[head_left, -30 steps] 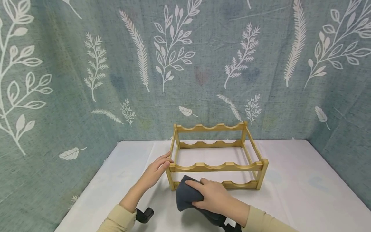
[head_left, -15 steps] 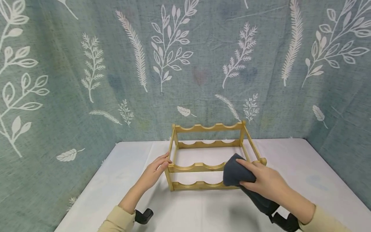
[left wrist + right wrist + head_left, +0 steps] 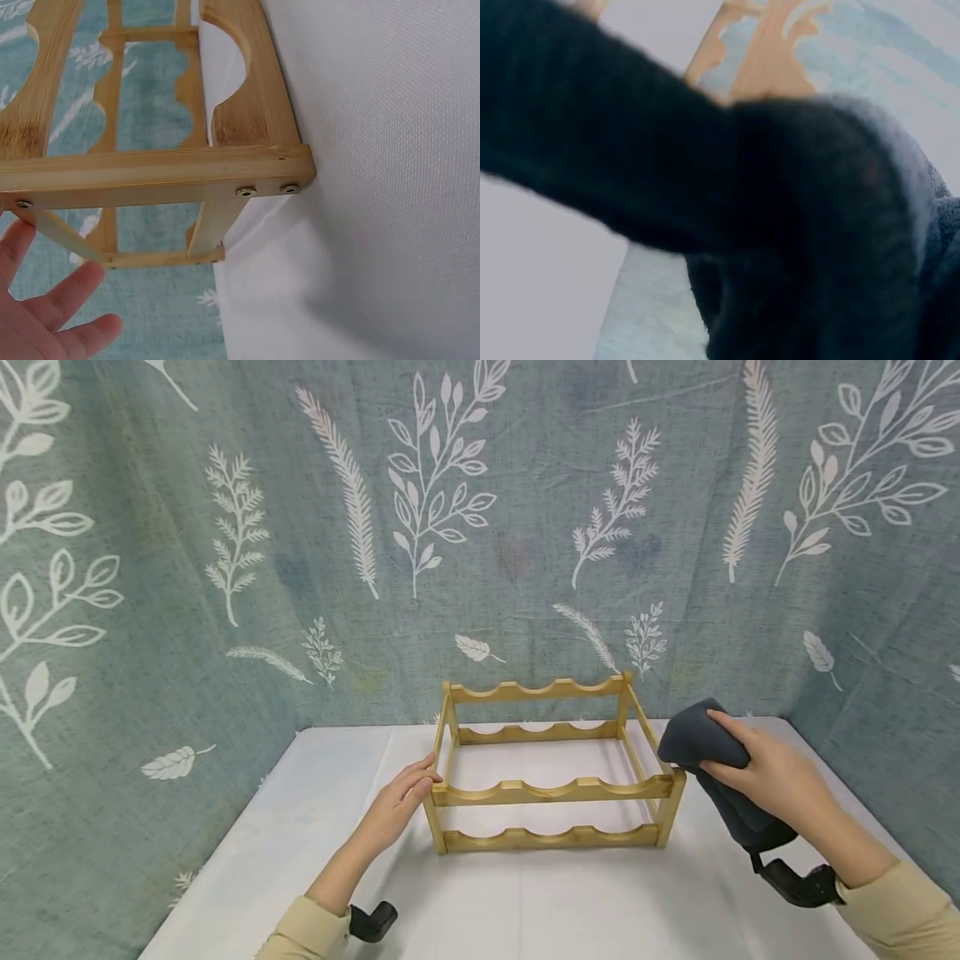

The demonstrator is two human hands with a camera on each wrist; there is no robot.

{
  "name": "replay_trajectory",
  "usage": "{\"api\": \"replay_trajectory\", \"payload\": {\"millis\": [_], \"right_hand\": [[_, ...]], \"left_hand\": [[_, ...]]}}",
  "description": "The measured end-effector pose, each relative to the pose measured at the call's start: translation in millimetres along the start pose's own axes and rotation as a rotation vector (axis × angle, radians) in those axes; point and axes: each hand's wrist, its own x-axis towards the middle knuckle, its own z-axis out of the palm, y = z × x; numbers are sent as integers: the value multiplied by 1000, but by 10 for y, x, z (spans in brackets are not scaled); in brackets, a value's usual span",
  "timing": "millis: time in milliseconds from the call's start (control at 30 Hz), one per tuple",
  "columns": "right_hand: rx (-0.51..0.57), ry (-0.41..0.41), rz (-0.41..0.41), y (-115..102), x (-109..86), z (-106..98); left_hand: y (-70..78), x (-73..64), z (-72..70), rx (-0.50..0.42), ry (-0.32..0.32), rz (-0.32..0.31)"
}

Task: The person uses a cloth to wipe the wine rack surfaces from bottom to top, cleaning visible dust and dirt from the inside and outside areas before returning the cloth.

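Observation:
A light wooden rack [image 3: 551, 790] with scalloped rails stands upright on the white table. At its front left corner, my left hand [image 3: 399, 806] rests on the frame with fingers extended. The left wrist view shows that hand's fingers [image 3: 71, 296] spread beside the rack's end, one touching the wood. My right hand [image 3: 783, 772] grips a folded dark blue cloth [image 3: 697, 735] at the rack's front right corner, and part of the cloth hangs down below the hand. Dark cloth [image 3: 795, 195] fills most of the right wrist view and hides the right fingers there.
The white table [image 3: 465, 910] extends around the rack and ends at a green-blue curtain [image 3: 510, 552] with white leaf prints behind and at the sides. Black wrist-camera mounts sit under the left wrist [image 3: 372, 922] and the right wrist [image 3: 798, 885].
My right hand has moved right and upward with the cloth, from in front of the rack's lower left part to its right front corner. The left hand stays on the rack.

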Motion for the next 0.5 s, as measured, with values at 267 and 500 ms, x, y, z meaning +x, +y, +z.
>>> {"api": "replay_trajectory", "payload": {"millis": [267,500], "right_hand": [[49,-74,-42,112,114,160],[92,-139,-147,143,110,124]], "left_hand": [[-19,6,27,2,-26,-43],[-26,2,7,23,-22,-11]]}}
